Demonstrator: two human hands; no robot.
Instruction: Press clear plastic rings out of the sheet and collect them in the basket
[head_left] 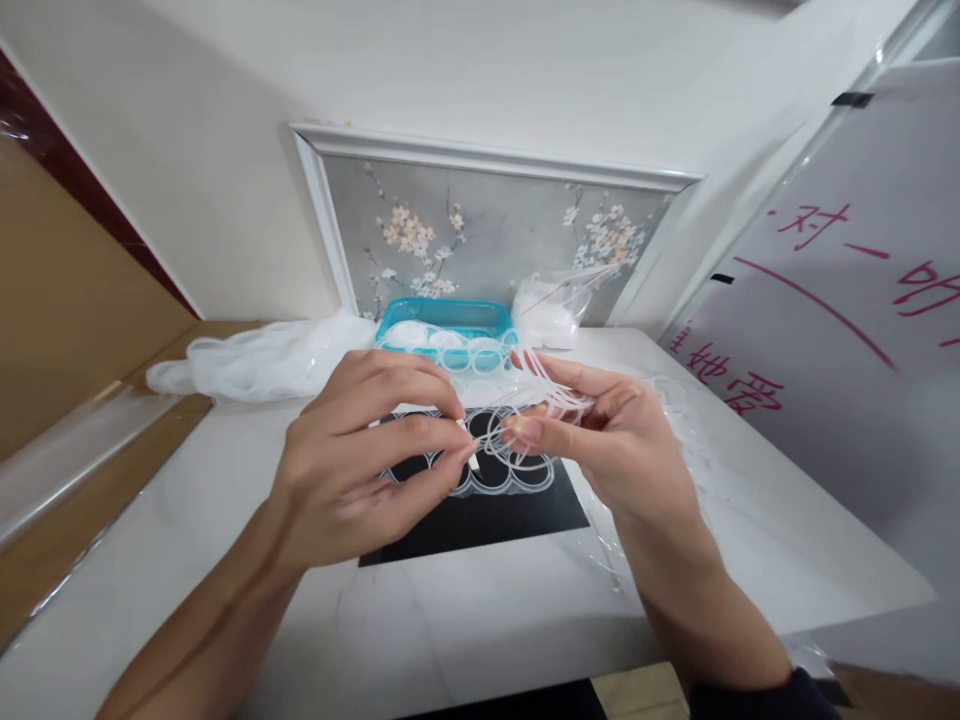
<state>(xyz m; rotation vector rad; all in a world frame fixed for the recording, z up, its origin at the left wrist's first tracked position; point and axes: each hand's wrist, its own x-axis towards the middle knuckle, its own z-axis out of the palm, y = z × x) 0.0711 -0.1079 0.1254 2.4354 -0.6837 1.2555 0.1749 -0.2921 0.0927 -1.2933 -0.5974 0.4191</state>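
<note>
My right hand (607,425) is closed around a loose bundle of thin white cords (551,385), with loops hanging below the thumb and fingers. Close beside it, my left hand (375,450) pinches a cord between thumb and fingertips; a small white piece shows under those fingertips, too unclear to name. Beneath both hands, a clear plastic piece with several joined rings (536,475) lies on a black mat (480,525). My hands cover part of the rings. Just behind stands a blue plastic basket (450,308) with white rounded things in it.
Translucent white ring-edged plastic (262,360) is heaped at the back left. A clear bag of white material (551,310) leans at the back right. Loose clear strands lie on the white table (757,540) to the right. A whiteboard (847,330) and a cardboard box (75,240) flank the table.
</note>
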